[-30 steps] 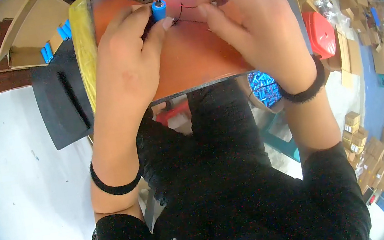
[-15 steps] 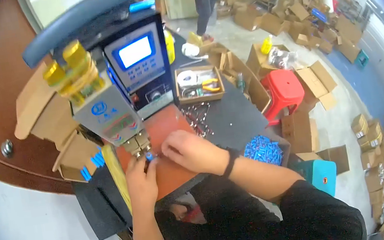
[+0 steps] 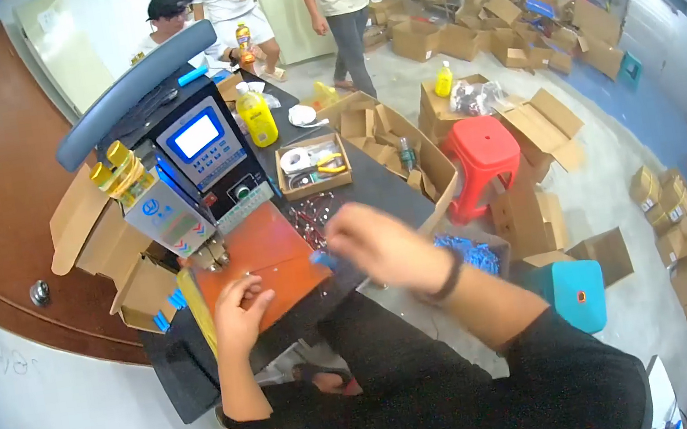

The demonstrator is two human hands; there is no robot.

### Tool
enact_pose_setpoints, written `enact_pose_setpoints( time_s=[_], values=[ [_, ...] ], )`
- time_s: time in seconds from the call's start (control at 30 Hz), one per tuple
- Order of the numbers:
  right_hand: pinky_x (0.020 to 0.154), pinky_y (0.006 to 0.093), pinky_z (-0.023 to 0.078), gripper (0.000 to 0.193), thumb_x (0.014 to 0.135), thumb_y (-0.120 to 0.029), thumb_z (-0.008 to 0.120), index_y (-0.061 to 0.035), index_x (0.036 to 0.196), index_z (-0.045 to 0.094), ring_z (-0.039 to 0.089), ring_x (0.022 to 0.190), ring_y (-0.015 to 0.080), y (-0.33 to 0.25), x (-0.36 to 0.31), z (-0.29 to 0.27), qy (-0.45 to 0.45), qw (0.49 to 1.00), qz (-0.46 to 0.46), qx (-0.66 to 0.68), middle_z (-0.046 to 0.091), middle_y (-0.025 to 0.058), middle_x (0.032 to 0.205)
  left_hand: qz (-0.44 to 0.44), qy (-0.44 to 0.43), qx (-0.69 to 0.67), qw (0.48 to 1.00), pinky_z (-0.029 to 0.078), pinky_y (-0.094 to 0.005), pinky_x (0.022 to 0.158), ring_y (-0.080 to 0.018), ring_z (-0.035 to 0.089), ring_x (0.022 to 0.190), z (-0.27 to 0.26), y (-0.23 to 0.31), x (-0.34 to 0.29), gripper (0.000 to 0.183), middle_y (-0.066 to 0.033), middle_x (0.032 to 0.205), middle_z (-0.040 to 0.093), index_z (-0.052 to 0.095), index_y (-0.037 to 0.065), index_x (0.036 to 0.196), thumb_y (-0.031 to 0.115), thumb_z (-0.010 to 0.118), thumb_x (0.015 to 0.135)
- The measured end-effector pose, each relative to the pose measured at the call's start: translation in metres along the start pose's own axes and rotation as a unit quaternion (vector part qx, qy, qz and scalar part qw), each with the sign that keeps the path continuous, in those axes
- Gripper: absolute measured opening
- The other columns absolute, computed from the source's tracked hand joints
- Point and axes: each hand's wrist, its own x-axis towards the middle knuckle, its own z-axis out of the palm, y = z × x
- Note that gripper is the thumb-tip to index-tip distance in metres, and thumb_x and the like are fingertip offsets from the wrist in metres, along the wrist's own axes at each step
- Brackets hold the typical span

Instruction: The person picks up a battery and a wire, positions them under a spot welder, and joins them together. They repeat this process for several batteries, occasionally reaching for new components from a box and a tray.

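My left hand (image 3: pixel 241 314) is over the orange mat (image 3: pixel 273 247), its thumb apart from the curled fingers and no held thing visible. My right hand (image 3: pixel 380 249), smeared by motion, is past the mat's right edge. Near its fingertips a small blue cylinder (image 3: pixel 321 259), like a battery cell, shows blurred; whether the fingers grip it I cannot tell. Beyond my left hand stands a bench machine (image 3: pixel 205 151) resembling a spot welder, with a lit screen and metal electrode tips (image 3: pixel 212 256). A box of blue cells (image 3: pixel 475 253) is partly behind my right wrist.
Small metal parts (image 3: pixel 313 217) lie beside the mat. Behind them are a tray (image 3: pixel 317 185) with tape and yellow-handled pliers, and a yellow bottle (image 3: pixel 256 116). A red stool (image 3: pixel 483 149), a teal stool (image 3: pixel 576 295) and cardboard boxes stand to the right. Several people are beyond the table.
Both hands have parted from the electrode tips: my left moved back toward me, my right swung rightward. The blue cell left the tips and is now near my right hand. The view has shifted.
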Motion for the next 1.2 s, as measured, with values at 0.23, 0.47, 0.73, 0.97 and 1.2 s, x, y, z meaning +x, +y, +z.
enact_pose_setpoints(
  time_s=[0.23,0.47,0.73,0.97,1.2],
  values=[
    [0.078,0.037,0.049,0.009,0.089,-0.007,0.06,-0.0004,0.094,0.058,0.06,0.087,0.0294,0.072,-0.084,-0.094,0.071,0.98,0.181,-0.052,0.06,0.0148,0.091,-0.062,0.017,0.012,0.998,0.047,-0.0282,0.079,-0.0152,0.06,0.088,-0.01,-0.005,-0.009,0.025,-0.0071,0.098,0.065,0.067,-0.002,0.102,0.016,0.071,0.085],
    [0.089,0.0451,0.046,0.032,0.082,-0.003,0.064,0.001,0.113,0.057,0.057,0.102,0.04,0.222,-0.239,-0.091,0.074,0.921,0.267,-0.272,0.06,0.0214,0.107,0.028,0.172,0.062,0.983,0.048,-0.0299,0.086,-0.0175,0.064,0.092,-0.012,0.003,-0.001,0.027,-0.01,0.097,0.069,0.068,-0.002,0.103,0.023,0.063,0.094],
    [0.093,0.0407,0.045,0.027,0.083,-0.004,0.064,-0.0007,0.11,0.06,0.057,0.107,0.0352,0.235,-0.279,0.015,-0.132,0.94,0.274,-0.157,0.06,0.0187,0.108,-0.095,0.202,0.361,0.905,0.049,-0.0431,0.086,-0.038,0.064,0.099,-0.117,-0.12,-0.002,0.024,-0.0249,0.104,0.066,0.066,-0.002,0.107,0.012,0.057,0.089],
    [0.087,0.0418,0.047,0.015,0.087,-0.004,0.059,-0.0018,0.101,0.062,0.058,0.1,0.0375,0.197,-0.21,0.033,-0.103,0.94,0.31,-0.1,0.062,0.0187,0.103,-0.258,0.082,0.414,0.869,0.049,-0.0546,0.088,-0.0471,0.061,0.103,-0.137,-0.266,0.037,0.034,-0.0321,0.105,0.063,0.056,0.002,0.12,0.023,0.044,0.096],
    [0.079,0.0327,0.048,0.014,0.083,0.007,0.057,-0.002,0.092,0.063,0.061,0.087,0.0262,0.154,-0.135,0.019,0.046,0.981,0.162,-0.099,0.061,0.0125,0.093,-0.241,0.058,0.288,0.925,0.045,-0.0443,0.099,-0.036,0.055,0.121,-0.222,-0.422,0.054,0.057,-0.0278,0.129,0.056,0.052,0.003,0.133,0.037,0.061,0.088]
  ],
)
